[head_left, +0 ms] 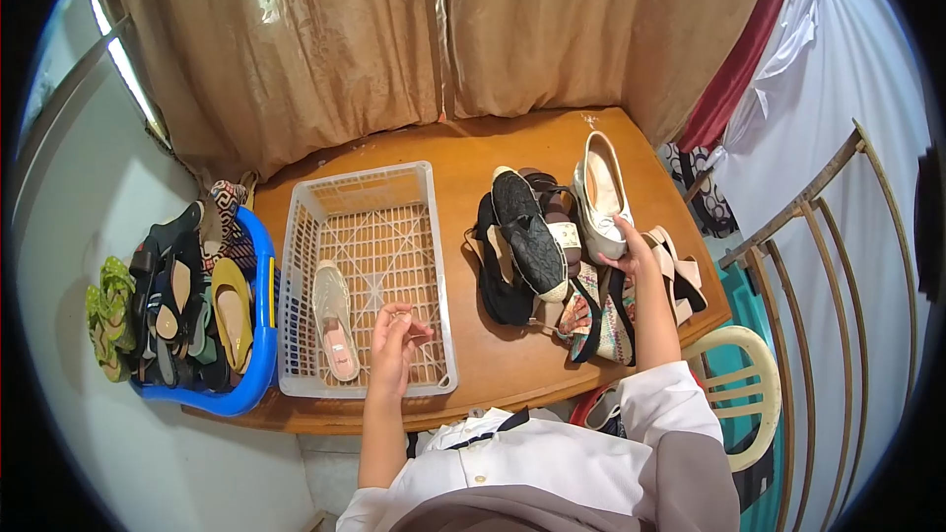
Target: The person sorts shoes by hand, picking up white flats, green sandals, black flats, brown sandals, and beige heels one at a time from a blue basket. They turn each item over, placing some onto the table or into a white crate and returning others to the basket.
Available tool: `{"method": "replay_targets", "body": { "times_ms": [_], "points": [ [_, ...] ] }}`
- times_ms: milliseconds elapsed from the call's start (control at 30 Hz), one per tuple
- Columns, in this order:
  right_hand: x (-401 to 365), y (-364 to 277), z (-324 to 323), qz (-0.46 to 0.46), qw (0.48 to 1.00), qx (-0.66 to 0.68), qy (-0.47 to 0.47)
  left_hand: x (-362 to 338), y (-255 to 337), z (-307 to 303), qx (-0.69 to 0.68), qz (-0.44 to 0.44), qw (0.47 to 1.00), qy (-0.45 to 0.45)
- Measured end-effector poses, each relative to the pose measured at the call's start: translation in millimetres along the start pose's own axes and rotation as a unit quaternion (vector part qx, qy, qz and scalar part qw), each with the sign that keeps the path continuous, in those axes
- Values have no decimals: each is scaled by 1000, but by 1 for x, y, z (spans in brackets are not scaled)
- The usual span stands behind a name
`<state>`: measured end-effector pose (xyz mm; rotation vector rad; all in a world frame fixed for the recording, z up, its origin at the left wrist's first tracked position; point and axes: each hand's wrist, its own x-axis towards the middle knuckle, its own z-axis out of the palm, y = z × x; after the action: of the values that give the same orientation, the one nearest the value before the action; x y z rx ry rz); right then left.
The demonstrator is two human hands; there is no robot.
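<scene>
My right hand [631,248] grips a white flat shoe [602,197] by its heel end, above the right side of a shoe pile. My left hand [397,340] is raised over the near right part of a clear plastic crate [444,305], its fingers partly curled and apart with nothing between them. Inside the crate, to the left of that hand, lies one light beige flat shoe [335,320]. The pile beside my right hand holds a black espadrille [530,232], a brown shoe [558,215], a patterned wedge sandal [599,315] and beige sandals [675,271].
At the left a blue basket [258,374] is full of shoes, among them a yellow flat [233,313] and green patterned ones [110,315]. Curtains [345,39] hang behind the wooden table [473,143]. A cream plastic chair [766,391] and a wooden rack [818,236] stand at the right.
</scene>
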<state>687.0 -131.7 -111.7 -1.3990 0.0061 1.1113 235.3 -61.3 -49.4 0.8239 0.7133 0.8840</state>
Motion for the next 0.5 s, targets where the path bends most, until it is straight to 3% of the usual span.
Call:
{"method": "replay_targets", "body": {
  "times_ms": [133, 200, 233, 300, 500],
  "points": [
    [7, -11, 4, 51, 993, -105, 29, -8, 2, -7, 31, -16, 999, 12],
    [12, -4, 6, -10, 959, -254, 128, -10, 1, -15, 47, -31, 998, -2],
    [35, 3, -2, -47, 933, -319, 160, -10, 2, -16, 53, -32, 998, -2],
    [53, 6, -4, -147, 825, -484, 251, -11, 3, -18, 67, -35, 997, -3],
    [35, 9, 11, -213, 804, -489, 264, -9, 4, -19, 74, -36, 996, -21]
  ]
}}
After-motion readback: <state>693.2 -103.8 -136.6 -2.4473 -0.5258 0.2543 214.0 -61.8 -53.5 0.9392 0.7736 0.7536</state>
